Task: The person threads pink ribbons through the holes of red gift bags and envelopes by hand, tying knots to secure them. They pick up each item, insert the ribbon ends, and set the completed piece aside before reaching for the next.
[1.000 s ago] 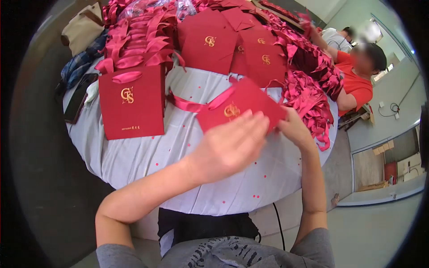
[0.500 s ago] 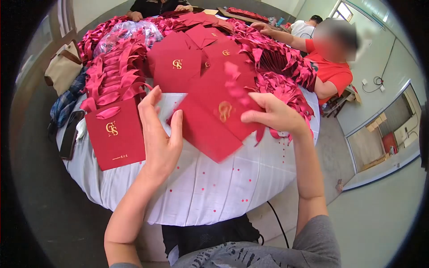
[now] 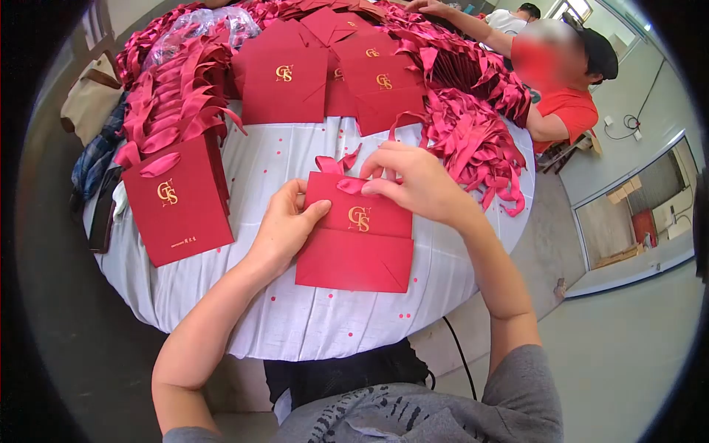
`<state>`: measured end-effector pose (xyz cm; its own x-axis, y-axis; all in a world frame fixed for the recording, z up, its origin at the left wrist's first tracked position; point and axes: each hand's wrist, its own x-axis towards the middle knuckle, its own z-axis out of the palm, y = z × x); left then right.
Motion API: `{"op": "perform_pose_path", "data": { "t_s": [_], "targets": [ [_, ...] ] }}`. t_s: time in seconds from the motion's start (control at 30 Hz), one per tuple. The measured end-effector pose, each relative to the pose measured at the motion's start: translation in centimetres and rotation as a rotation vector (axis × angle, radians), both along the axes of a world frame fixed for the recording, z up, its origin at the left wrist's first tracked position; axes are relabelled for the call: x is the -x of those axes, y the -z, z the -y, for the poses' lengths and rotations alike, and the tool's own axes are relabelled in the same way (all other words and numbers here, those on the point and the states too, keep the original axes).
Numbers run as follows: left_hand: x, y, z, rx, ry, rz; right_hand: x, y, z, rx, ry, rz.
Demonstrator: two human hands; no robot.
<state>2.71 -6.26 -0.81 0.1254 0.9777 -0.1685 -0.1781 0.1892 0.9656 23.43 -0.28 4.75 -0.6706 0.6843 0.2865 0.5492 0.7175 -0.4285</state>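
A red paper bag (image 3: 354,255) with a gold logo lies flat near the middle of the white-covered table, its bottom part folded up. My left hand (image 3: 292,225) grips its left edge between thumb and fingers. At the bag's top, my right hand (image 3: 399,181) pinches the pink ribbon (image 3: 350,184) near the upper right corner. One ribbon end loops up above the top edge. To the left stands a row of red bags with ribbon handles, the front bag (image 3: 177,203) showing its gold logo. Flat red bags (image 3: 284,85) are piled beyond my hands.
Pink ribbons (image 3: 473,148) heap at the right of the white tablecloth (image 3: 295,325). A person in a red shirt (image 3: 569,111) sits at the right, one arm over the table. Clear plastic (image 3: 199,33) lies at the back left; a beige bag (image 3: 90,100) is at the left edge.
The blurred bag between my hands has come down nearer to me and now lies upright to my view. My right hand has moved left onto its ribbon, and the view has tilted down.
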Motion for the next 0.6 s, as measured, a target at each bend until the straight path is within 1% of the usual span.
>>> {"op": "perform_pose_path", "data": {
  "t_s": [0.03, 0.13, 0.23, 0.37, 0.43, 0.53, 0.57, 0.6],
  "targets": [
    [-0.1, -0.2, 0.1, 0.037, -0.002, 0.014, 0.4, 0.3, 0.2, 0.034, 0.040, -0.017],
    [-0.4, -0.3, 0.3, 0.037, -0.003, 0.048, 0.6, 1.7, 0.1, 0.131, 0.086, -0.065],
    [-0.1, -0.2, 0.3, 0.062, 0.031, 0.041, 0.6, 2.3, 0.2, 0.072, 0.084, -0.107],
    [-0.4, -1.3, 0.5, 0.120, 0.039, 0.125, 0.7, 2.2, 0.7, 0.127, 0.098, -0.088],
    [-0.5, -1.7, 0.5, 0.172, 0.018, 0.167, 1.0, 1.8, 1.1, 0.234, 0.159, -0.139],
    [-0.3, -1.4, 0.5, 0.154, 0.041, 0.181, 0.9, 2.3, 1.1, 0.240, 0.115, -0.106],
    [-0.3, -1.2, 0.5, 0.153, 0.048, 0.184, 0.9, 2.8, 0.9, 0.249, 0.098, -0.149],
    [-0.3, -1.1, 0.6, 0.151, 0.033, 0.183, 0.9, 3.0, 0.8, 0.201, 0.083, -0.139]
  ]
}}
